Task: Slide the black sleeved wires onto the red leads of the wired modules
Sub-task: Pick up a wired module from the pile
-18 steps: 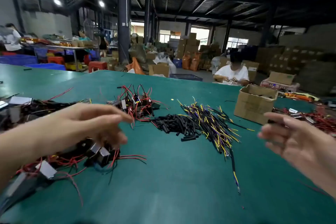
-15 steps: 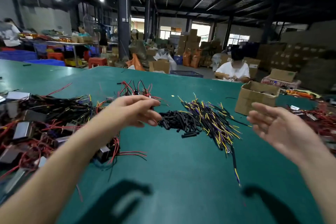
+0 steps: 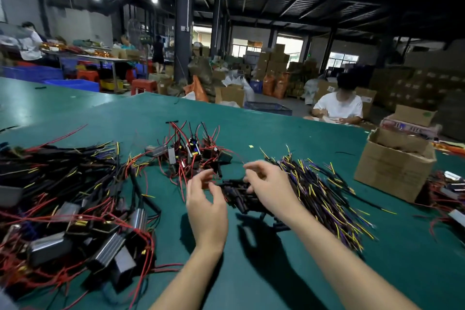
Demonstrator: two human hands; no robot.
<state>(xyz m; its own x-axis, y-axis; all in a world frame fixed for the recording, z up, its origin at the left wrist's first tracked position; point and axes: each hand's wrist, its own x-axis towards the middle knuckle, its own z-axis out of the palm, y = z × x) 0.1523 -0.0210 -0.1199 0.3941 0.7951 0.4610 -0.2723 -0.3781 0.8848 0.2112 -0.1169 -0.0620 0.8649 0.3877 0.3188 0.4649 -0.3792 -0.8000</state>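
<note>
On the green table (image 3: 289,284), both hands hovered close together over a small heap of short black tubes (image 3: 239,196). The left hand (image 3: 205,206) had its fingers loosely curled with nothing visibly between them; blur at the fingertips made it hard to be certain. The right hand (image 3: 269,189) hung with fingers bent down toward the tubes, its fingertips smeared by motion, so whether it pinched one could not be told. Part of the tube heap was hidden beneath the right wrist.

Just right of that hand lay the black sleeved wires (image 3: 324,194), a fanned bundle of thin, stiff strands with yellow and purple tips. Beyond the hands sat a tangle of wired modules (image 3: 191,156), small dark blocks bristling with thin red leads (image 3: 180,171) that curled upward. A larger pile of modules (image 3: 75,229), ribbed metal-cased boxes snarled in red and black wire, filled the left side and ran off the frame's edge.

A brown cardboard box (image 3: 392,171), flaps open, stood at the far right; more red-wired parts beside it were cut off by the frame. A seated person in a white shirt (image 3: 338,108) was behind the table.
</note>
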